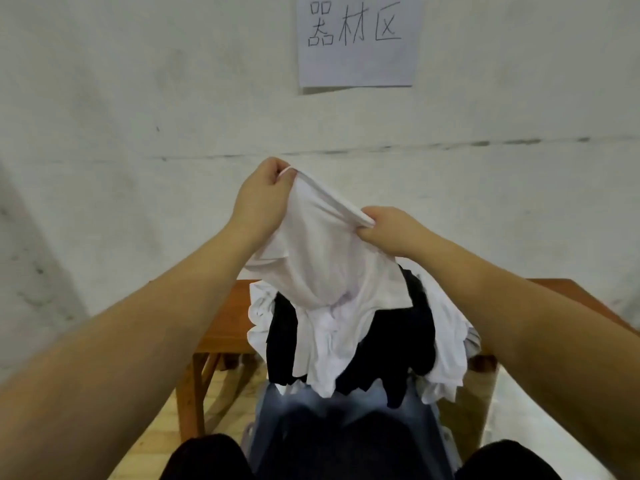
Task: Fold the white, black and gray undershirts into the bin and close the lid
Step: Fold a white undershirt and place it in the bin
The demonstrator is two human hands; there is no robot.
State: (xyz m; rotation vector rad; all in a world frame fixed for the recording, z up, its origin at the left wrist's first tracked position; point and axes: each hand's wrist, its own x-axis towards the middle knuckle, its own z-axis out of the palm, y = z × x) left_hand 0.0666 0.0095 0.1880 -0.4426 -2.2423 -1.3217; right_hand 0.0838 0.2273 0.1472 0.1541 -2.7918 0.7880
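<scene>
I hold a white undershirt (322, 258) up in front of me by its top hem. My left hand (263, 199) pinches one end of the hem, higher and farther away. My right hand (391, 230) pinches the other end, lower and to the right. The shirt hangs down over a heap of clothes on the table. In that heap lies a black undershirt (412, 344), with more white cloth (446, 358) around it. A bluish translucent bin (346, 420) stands below the heap, between my knees; its inside looks dark. No lid and no gray undershirt can be made out.
A wooden table (228, 327) stands against a white wall, its legs on a light wood floor. A paper sign (360, 39) with handwritten characters hangs on the wall above. My dark-clothed knees (204, 459) fill the bottom edge.
</scene>
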